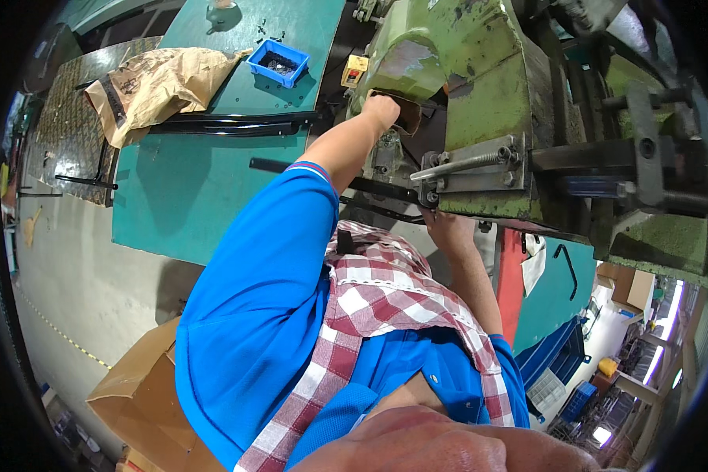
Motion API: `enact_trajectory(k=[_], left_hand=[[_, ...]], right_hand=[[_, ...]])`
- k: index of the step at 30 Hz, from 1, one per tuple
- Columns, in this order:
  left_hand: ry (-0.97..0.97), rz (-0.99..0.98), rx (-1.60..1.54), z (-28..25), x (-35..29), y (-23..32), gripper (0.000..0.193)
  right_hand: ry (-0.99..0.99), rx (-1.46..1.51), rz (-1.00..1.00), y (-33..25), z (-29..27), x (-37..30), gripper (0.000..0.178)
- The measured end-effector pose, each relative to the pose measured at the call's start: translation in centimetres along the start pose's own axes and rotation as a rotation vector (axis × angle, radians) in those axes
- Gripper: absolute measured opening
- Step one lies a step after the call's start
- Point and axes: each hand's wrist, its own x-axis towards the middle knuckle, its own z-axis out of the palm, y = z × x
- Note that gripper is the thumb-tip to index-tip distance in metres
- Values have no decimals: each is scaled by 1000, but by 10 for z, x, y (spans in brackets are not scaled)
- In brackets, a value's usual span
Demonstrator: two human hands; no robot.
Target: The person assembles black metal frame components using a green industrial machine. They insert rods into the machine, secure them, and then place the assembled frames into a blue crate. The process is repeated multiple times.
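Observation:
My left hand (382, 110) is closed in a fist at the rim of a dark opening in the green metal machine (484, 118). Whatever its fingers hold, if anything, is hidden. Lower down, my right hand (448, 229) reaches up beneath the machine's front edge. Its fingers close at the end of a thin black metal bar (381, 210), and the fingertips are partly hidden. Just above runs a second, thicker black bar (385, 189), which enters below a bolted steel block (480, 167) with a spring along it.
On the green table (189, 204) at left lie black tubes (236, 124), crumpled brown paper (165, 82) and a blue bin (278, 63) of small dark parts. A small yellow box (355, 71) sits beside the machine. An open cardboard box (145, 393) stands at lower left.

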Motion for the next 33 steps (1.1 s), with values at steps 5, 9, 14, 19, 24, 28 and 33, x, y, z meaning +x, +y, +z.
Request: enact_trajectory(k=[5,9,14,19,24,28,33], left_hand=[[-59,-51,-39,7,-1,-2,23],[-80,-73,-10,29,12,-14,22],[-218,-77,17,11,9,-10,27],[-180,-92,29,8,0,-15,26],[-145,-89,23,12,-3,-24,25],[-238,-132,20,6,-6,-21,27],[-186,-80,18,20,0,-27,26]], right_hand=[[-237,170,80,0,1,-17,37],[-271,226,110,0,14,-28,32],[-148,296,71,10,14,-36,29],[-330,286,198,13,9,-36,34],[-317,160,210,7,7,-39,34],[-294,221,145,9,8,-40,33],[-217,262,101,0,1,-36,32]])
